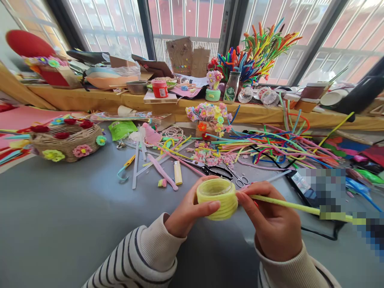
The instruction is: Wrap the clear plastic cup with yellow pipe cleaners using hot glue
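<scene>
Striped sleeves [129, 256] nearest | gripping yellow-wrapped cup [225, 201] with left hand [189, 208], at centre front; risk of slipping if held too lightly | pinching yellow strand [285, 203] with right hand [274, 224], at cup's right side; risk of loosening if released

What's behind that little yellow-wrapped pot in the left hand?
Just beyond the yellow-wrapped pot, black-handled scissors and small silver scissors lie on the grey table. Whatever sits directly behind the pot and left hand is covered.
</scene>
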`<action>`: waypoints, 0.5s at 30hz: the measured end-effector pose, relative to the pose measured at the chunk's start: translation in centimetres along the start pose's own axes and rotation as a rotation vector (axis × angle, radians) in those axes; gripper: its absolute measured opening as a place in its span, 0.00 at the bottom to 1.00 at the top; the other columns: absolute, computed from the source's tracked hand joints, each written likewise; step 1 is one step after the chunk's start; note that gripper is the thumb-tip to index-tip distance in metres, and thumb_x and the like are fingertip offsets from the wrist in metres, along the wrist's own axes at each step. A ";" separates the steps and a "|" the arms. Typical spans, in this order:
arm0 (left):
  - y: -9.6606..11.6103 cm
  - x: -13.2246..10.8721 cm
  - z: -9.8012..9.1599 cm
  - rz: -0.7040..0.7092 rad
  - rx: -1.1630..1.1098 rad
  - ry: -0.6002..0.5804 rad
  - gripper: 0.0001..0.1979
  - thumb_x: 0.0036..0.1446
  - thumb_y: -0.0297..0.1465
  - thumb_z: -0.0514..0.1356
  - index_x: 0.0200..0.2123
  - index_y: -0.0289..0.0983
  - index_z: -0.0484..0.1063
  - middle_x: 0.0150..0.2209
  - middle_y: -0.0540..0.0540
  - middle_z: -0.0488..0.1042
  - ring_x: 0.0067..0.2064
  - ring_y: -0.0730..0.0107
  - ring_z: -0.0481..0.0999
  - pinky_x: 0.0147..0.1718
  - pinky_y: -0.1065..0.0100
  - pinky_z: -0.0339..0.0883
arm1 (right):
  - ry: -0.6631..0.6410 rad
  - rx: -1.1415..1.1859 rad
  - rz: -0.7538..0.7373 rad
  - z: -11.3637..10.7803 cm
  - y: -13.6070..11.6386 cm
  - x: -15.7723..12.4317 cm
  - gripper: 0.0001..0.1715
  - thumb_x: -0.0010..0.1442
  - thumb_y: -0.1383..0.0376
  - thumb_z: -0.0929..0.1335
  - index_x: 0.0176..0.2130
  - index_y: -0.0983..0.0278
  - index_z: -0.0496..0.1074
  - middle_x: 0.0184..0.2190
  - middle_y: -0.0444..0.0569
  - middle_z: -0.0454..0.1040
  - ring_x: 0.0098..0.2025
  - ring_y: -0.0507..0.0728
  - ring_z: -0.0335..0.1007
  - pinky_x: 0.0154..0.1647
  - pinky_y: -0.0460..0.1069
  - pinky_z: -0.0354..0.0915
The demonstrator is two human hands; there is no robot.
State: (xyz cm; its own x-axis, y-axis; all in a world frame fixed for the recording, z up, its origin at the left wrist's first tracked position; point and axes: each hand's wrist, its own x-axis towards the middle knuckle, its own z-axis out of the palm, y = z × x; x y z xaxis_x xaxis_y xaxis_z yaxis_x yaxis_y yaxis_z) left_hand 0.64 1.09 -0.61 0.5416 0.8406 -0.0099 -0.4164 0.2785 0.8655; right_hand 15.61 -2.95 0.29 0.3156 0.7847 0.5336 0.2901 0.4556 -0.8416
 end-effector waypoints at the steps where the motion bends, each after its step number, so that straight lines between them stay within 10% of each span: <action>1: 0.0 0.0 0.0 0.004 0.001 0.009 0.26 0.40 0.35 0.67 0.45 0.38 0.65 0.45 0.42 0.73 0.50 0.53 0.68 0.50 0.56 0.57 | -0.011 -0.015 -0.018 -0.1 0.1 0.0 0.02 0.53 0.67 0.69 0.29 0.62 0.71 0.27 0.45 0.69 0.31 0.52 0.67 0.28 0.46 0.63; 15: -0.3 0.1 -0.1 0.048 -0.039 0.004 0.26 0.40 0.37 0.67 0.44 0.38 0.67 0.45 0.41 0.74 0.50 0.52 0.70 0.51 0.57 0.56 | -0.073 -0.107 -0.175 -0.3 0.2 0.1 0.04 0.53 0.70 0.68 0.30 0.62 0.70 0.26 0.45 0.70 0.29 0.51 0.68 0.27 0.45 0.64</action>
State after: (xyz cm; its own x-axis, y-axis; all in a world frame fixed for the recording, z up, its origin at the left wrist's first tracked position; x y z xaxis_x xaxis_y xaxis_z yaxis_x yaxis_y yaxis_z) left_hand 0.72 1.10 -0.97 0.5179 0.8550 0.0289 -0.4695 0.2558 0.8451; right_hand 15.94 -2.85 0.22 0.1869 0.7277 0.6599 0.4304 0.5432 -0.7209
